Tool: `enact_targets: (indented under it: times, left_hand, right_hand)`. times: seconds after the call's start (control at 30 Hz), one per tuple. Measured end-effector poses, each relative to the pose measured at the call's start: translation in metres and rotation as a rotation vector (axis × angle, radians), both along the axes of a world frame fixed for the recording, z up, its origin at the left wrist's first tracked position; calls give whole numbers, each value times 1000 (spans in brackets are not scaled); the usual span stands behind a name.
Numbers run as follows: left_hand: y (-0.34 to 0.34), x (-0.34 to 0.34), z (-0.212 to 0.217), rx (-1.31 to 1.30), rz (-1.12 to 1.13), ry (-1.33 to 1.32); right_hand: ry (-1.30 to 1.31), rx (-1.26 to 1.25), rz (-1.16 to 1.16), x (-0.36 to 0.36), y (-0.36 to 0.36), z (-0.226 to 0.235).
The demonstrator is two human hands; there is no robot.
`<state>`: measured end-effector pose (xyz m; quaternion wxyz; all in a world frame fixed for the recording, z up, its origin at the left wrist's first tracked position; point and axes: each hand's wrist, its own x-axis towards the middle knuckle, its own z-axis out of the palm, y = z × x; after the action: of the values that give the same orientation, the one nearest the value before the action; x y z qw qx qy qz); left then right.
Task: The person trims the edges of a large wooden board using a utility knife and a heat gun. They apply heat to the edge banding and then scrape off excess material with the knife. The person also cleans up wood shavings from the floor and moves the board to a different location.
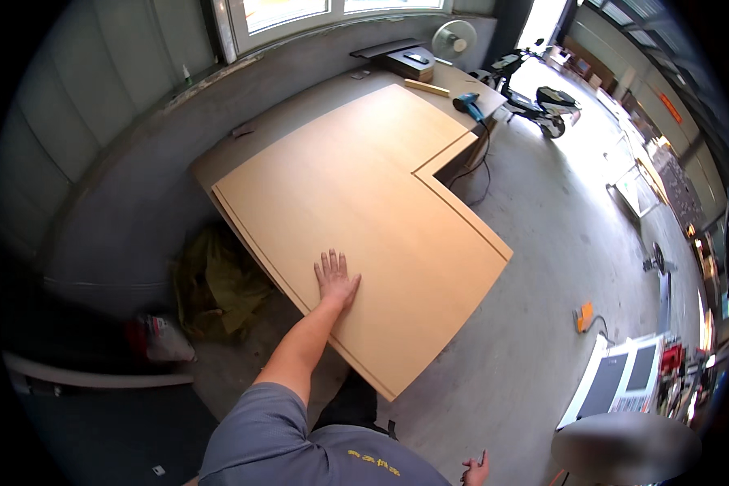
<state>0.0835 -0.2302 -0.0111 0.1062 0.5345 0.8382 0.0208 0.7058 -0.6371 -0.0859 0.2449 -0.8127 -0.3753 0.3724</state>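
A large L-shaped tan wooden panel [348, 170] lies flat on a workbench, with a notch cut from its right side and dark grooves along several edges. My left hand [336, 279] rests palm down on it near the left edge, fingers spread and holding nothing. Away from the panel, my right hand [476, 471] hangs low at the bottom of the view. Its index finger is stretched out, and I see nothing in it.
Behind the panel, a blue corded power tool [468, 105], a wood strip [427, 87] and a fan [454, 39] sit on the bench [364, 81]. A scooter [535, 101] stands beyond. Olive cloth [219, 283] lies left; an orange device [584, 317] is on the right floor.
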Motion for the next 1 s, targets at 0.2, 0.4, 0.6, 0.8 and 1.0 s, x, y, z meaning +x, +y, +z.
enact_targets:
  times: [0.2, 0.4, 0.6, 0.8, 1.0]
  left_hand:
    - [119, -6, -17, 76, 117, 94]
    - [237, 0, 7, 85, 217, 85]
    - [318, -18, -2, 103, 294, 83]
    - [379, -53, -8, 112, 456, 135]
    - [410, -52, -26, 191, 490, 199]
  right_hand:
    - [428, 34, -96, -45, 229, 146]
    - [288, -45, 393, -47, 397, 202]
    - [302, -71, 681, -104, 571, 225]
    - [379, -50, 973, -219, 766, 196]
    - [680, -360, 1082, -321, 915, 144]
